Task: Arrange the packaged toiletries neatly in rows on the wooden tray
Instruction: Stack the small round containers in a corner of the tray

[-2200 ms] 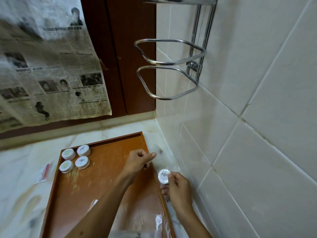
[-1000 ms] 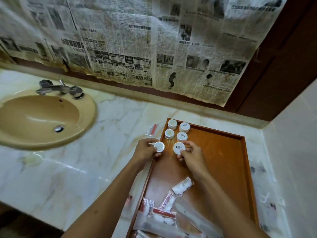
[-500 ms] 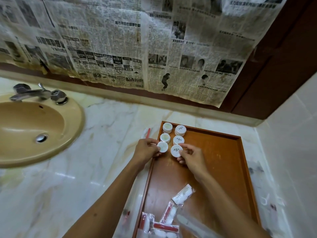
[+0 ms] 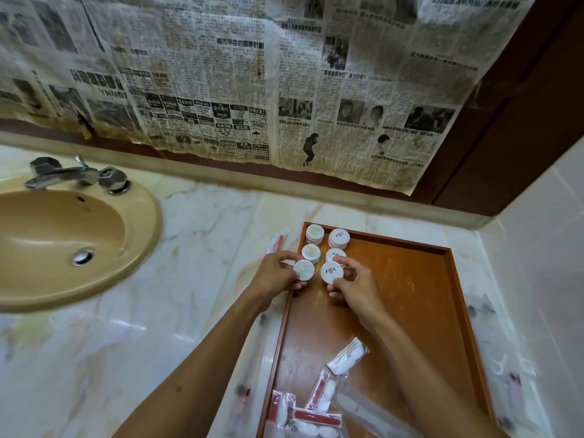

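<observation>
A wooden tray (image 4: 410, 305) lies on the marble counter. Several round white wrapped toiletries stand in two columns at its far left corner, among them one (image 4: 314, 233) at the back left and one (image 4: 339, 238) beside it. My left hand (image 4: 277, 276) pinches a round white piece (image 4: 304, 270) at the front of the left column. My right hand (image 4: 354, 286) pinches another round piece (image 4: 331, 272) at the front of the right column. Clear packets of cotton items (image 4: 347, 357) and red-striped packets (image 4: 319, 390) lie loose at the tray's near end.
A tan sink (image 4: 63, 245) with a metal tap (image 4: 76, 175) sits at the left. A red-and-clear packet (image 4: 278, 243) lies on the counter left of the tray. Newspaper (image 4: 221, 90) covers the wall behind. A tiled wall (image 4: 543, 248) stands on the right.
The view swung from the tiled right wall to the tray's far left corner. Both hands carried round pieces there and now hold them low in line behind the two columns.
</observation>
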The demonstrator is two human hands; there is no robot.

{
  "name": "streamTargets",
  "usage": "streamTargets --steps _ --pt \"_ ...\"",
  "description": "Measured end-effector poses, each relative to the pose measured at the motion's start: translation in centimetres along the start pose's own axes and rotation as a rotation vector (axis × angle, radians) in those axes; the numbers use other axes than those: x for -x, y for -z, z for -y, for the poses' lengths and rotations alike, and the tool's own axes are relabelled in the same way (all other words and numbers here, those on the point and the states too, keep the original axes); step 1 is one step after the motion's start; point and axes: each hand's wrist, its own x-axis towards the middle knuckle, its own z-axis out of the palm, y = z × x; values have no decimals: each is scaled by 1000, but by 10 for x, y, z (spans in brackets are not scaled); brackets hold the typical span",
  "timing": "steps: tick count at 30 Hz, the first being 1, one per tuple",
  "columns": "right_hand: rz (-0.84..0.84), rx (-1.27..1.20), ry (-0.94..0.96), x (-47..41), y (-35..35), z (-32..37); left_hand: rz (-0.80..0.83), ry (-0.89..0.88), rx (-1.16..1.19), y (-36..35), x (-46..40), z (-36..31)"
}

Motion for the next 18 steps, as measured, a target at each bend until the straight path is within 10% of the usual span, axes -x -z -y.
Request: streamTargets --steps 18 --pt "-50 44 -3 2 6 2 -7 34 78 3 -1 -3"
